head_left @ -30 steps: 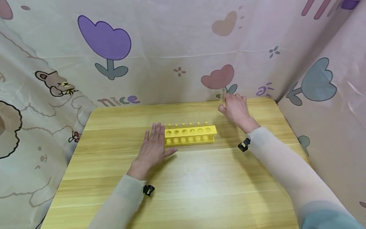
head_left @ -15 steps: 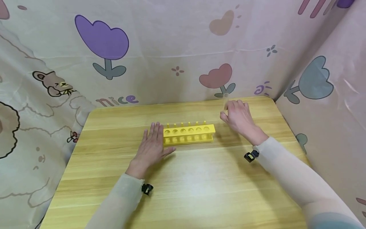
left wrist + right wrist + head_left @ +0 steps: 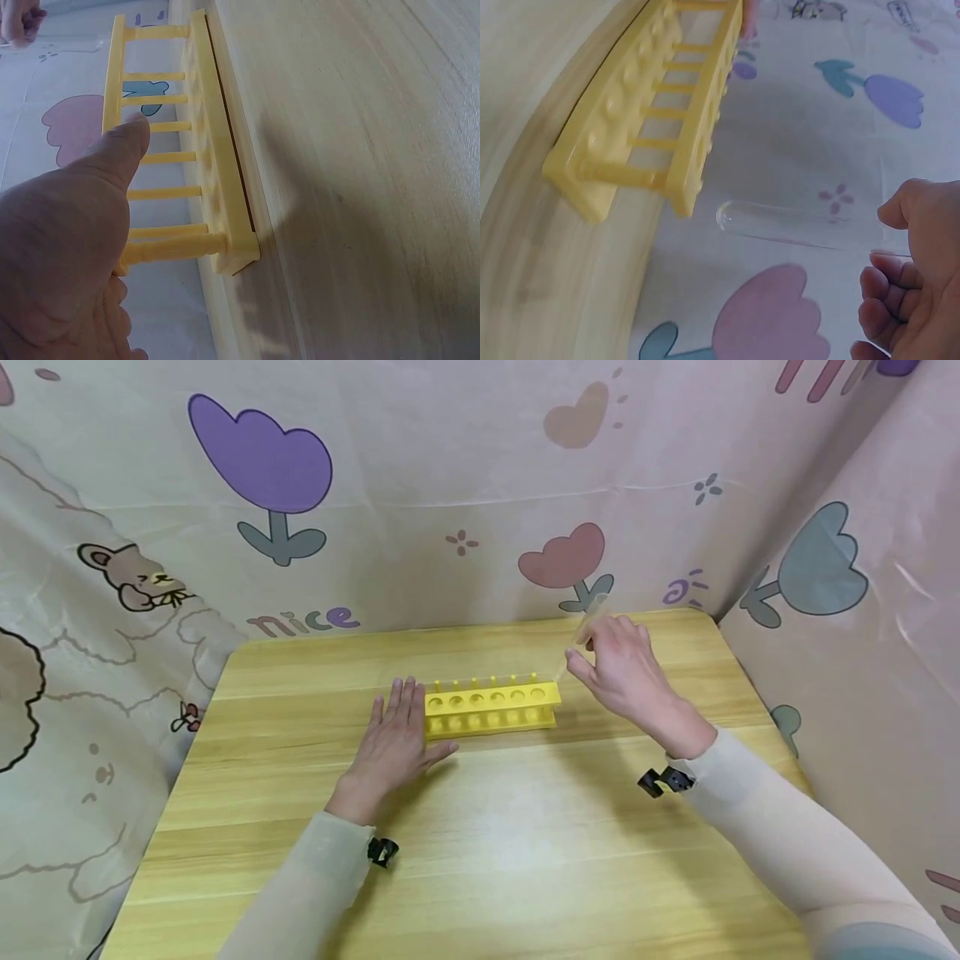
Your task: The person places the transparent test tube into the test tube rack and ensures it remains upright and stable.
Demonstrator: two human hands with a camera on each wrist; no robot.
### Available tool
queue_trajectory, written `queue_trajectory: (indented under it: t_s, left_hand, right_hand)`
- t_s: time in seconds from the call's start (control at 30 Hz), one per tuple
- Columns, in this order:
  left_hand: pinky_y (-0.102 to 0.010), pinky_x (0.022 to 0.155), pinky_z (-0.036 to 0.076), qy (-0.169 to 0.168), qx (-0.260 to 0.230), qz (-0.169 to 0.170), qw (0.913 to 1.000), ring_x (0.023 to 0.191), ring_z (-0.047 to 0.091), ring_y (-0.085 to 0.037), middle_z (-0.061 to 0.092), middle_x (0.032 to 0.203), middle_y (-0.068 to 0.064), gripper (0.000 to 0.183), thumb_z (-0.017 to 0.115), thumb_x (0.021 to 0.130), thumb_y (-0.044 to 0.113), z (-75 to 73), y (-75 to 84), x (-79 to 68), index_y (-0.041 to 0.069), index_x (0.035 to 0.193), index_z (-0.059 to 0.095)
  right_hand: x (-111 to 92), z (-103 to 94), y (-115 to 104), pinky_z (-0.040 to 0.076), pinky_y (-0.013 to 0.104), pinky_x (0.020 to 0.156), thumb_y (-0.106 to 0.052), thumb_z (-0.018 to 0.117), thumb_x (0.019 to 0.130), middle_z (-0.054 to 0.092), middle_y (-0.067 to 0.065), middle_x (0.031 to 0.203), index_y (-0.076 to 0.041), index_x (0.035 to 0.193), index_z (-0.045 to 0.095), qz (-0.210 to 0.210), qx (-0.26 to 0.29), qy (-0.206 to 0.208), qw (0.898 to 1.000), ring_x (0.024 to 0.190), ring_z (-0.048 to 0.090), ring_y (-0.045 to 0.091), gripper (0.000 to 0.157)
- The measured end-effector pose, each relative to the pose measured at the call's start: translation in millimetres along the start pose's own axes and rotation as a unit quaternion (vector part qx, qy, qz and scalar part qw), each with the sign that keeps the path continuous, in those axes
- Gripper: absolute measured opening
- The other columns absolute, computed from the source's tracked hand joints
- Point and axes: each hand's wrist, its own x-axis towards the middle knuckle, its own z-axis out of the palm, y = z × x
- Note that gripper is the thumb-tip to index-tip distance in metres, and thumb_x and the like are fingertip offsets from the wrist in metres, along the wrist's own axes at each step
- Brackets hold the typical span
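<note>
A yellow test tube rack [image 3: 491,707] with one row of round holes lies lengthwise across the table. My left hand [image 3: 390,743] rests at the rack's left end, fingers straight, thumb spread along the front side. My right hand [image 3: 630,668] is raised behind and right of the rack and pinches a clear test tube [image 3: 787,223] between thumb and fingers. The tube is tilted, its open end up to the right. In the right wrist view its rounded bottom points towards the rack's near end, apart from it. No tube shows in the rack's holes.
The wooden table [image 3: 510,860] ends at the back against a patterned curtain [image 3: 405,460]. More curtain hangs along the left and right sides. A black wrist camera [image 3: 382,852] is strapped on each sleeve.
The test tube went from upright to tilted, its bottom now pointing left towards the rack. The right hand came slightly nearer to me. The left hand and rack stayed put.
</note>
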Motion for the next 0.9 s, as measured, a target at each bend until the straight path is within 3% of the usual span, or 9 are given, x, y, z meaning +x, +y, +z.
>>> queue_trajectory:
  t_s: [0.43,0.9]
  left_hand:
    - [-0.060,0.132,-0.001,-0.007,-0.004,-0.002,1.0000,0.163,-0.010,-0.036,-0.010,0.175,-0.021,0.105,0.042,0.105,0.069,0.0,-0.6,1.4,0.000,0.167,-0.006]
    - [-0.059,0.132,-0.005,-0.005,-0.020,-0.004,0.9998,0.163,-0.011,-0.037,-0.012,0.175,-0.020,0.103,0.046,0.106,0.064,0.9,0.9,0.8,0.000,0.167,-0.006]
  right_hand:
    - [-4.1,13.4,-19.3,0.037,0.046,0.083,-0.025,0.063,0.099,0.068,0.010,0.099,-0.007,0.098,0.068,-0.010,0.024,-0.033,0.999,0.090,0.054,0.031,0.019]
    - [-7.5,25.3,-16.9,0.034,0.043,0.079,-0.028,0.063,0.099,0.066,0.010,0.093,-0.005,0.101,0.065,-0.015,0.013,-0.042,0.999,0.087,0.053,0.030,0.022]
